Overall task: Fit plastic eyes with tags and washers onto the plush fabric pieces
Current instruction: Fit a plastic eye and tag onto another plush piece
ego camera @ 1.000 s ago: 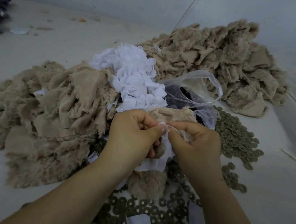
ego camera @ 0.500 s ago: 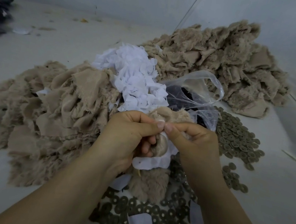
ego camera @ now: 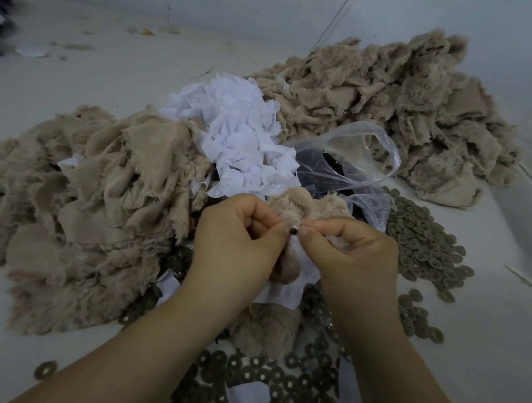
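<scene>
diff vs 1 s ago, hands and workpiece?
A small dark plastic eye now shows between the fingertips; earlier only white tag and thread showed there. Both hands, left hand and right hand, stay pinched on the plush piece. Fabric heaps, washers and plastic bag unchanged.

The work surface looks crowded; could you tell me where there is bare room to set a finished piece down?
Bare surface lies far left behind the left plush pile, and at the near right beyond the washers. Between the hands, left hand and right hand, it is crowded with tags and a plastic bag.
</scene>
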A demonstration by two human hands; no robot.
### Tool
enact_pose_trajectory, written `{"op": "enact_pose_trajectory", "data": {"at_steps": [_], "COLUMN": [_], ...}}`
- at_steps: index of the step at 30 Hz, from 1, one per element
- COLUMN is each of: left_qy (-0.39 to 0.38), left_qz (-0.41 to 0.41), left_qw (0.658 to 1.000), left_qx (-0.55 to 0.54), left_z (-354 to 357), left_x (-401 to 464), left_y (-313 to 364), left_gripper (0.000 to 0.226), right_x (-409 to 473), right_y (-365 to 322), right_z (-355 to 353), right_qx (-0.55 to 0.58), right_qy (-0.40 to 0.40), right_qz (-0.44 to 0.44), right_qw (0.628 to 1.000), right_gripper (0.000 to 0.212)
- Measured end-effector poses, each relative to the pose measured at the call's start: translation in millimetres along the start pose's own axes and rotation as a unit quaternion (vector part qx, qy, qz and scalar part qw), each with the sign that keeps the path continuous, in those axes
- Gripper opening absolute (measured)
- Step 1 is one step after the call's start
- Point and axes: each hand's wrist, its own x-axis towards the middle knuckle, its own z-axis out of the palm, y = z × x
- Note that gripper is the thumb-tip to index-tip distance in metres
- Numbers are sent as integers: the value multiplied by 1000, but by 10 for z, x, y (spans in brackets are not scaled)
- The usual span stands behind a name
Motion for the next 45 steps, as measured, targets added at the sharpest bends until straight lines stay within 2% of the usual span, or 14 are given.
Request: {"op": "enact_pose_trajectory", "data": {"at_steps": [3,6,10,14,18,21,24,26,32,37,42,45], "left_qy": [32,33,7,-34,-66,-75,-78,-82,-67,-36,-77,-88], "left_qz": [137,277,344,414,437,443,439,435,429,417,395,394], "left_qw": [989,952,926,887,868,863,866,870,884,896,904,906], "left_qx": [54,128,154,201,226,230,226,217,176,150,146,130], "left_z": [-16,-29,-70,-108,-134,-130,-106,-105,-97,-136,-145,-126], "left_x": [-24,-40,-72,-48,-8,-6,-7,3,0,10,27,34], "left_y": [0,-69,-178,-221,-236,-268,-295,-315,-340,-333,-308,-318], "left_gripper": [21,11,16,18,26,27,29,28,29,21,26,19], "right_x": [2,14,33,32,47,58,54,53,57,67,75,84], "right_y": [8,23,34,32,39,44,46,54,65,44,16,32], "right_z": [16,8,-22,-30,-58,-105,-114,-113,-92,-77,-78,-83], "right_qx": [25,64,126,140,132,117,90,91,132,144,153,156], "right_qy": [2,-6,-36,-60,-53,-60,-70,-62,-61,-73,-82,-78], "right_qz": [44,89,148,165,167,170,140,127,139,148,163,176], "right_qw": [999,994,980,974,976,977,983,986,980,976,971,969], "right_gripper": [27,27,23,26,23,12,9,16,10,31,31,23]}}
